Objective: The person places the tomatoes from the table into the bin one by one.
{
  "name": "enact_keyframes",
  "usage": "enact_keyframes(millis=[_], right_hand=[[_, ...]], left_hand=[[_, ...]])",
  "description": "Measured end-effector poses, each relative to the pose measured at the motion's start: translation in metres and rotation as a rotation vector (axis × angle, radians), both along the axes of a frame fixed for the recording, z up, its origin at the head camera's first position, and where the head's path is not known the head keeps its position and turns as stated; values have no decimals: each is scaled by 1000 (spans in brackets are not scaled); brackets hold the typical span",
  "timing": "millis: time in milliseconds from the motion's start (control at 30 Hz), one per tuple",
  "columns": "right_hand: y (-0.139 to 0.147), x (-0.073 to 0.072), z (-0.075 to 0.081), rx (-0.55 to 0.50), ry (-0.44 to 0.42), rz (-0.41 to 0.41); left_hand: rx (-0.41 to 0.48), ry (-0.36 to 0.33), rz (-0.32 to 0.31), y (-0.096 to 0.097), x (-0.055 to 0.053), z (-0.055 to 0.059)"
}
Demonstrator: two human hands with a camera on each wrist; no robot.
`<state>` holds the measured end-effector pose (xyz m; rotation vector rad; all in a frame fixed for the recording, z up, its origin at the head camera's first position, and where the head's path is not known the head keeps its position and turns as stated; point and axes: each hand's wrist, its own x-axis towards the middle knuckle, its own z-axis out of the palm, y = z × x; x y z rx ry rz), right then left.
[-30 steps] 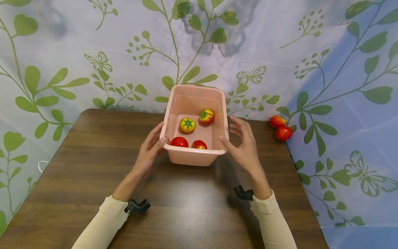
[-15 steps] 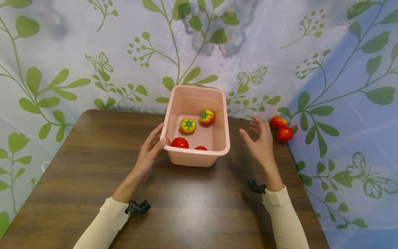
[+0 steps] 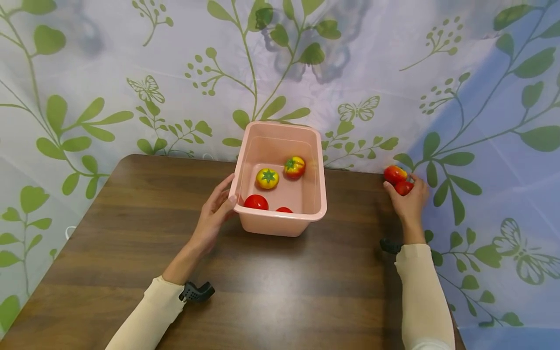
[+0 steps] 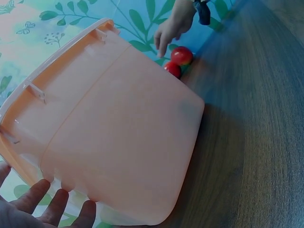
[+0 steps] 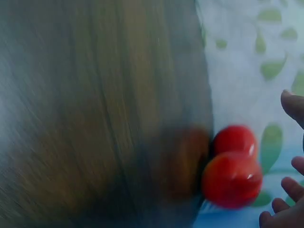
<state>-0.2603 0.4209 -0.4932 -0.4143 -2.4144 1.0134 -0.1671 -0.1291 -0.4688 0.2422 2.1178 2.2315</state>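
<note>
A pink plastic bin (image 3: 280, 227) stands on the wooden table with two yellow-red tomatoes (image 3: 267, 179) and two red tomatoes (image 3: 255, 202) inside, one mostly hidden by the front rim. My left hand (image 3: 210, 218) touches the bin's left side, thumb at the rim; its fingertips (image 4: 56, 205) lie against the outer wall in the left wrist view. At the table's far right corner, my right hand (image 3: 410, 201) is spread around two more tomatoes, a red one (image 3: 403, 187) and a red-yellow one (image 3: 395, 174). In the right wrist view its fingers (image 5: 290, 187) stand apart from the red tomato (image 5: 232, 180).
A leaf-printed cloth (image 3: 175, 97) hangs behind the table and along its right side. The wooden tabletop (image 3: 271, 291) extends in front of the bin and to its left. Each wrist carries a black camera mount (image 3: 198, 291).
My right hand has left the bin's right side and moved right to the two tomatoes at the corner. The left hand stays on the bin, and the head view has shifted slightly.
</note>
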Motion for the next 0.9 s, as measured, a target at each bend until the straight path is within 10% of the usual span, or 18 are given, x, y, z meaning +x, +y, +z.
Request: enact_keyframes(millis=[900], right_hand=[[30, -16, -34, -50, -166, -41]], left_hand=[[10, -13, 11, 2, 2, 3]])
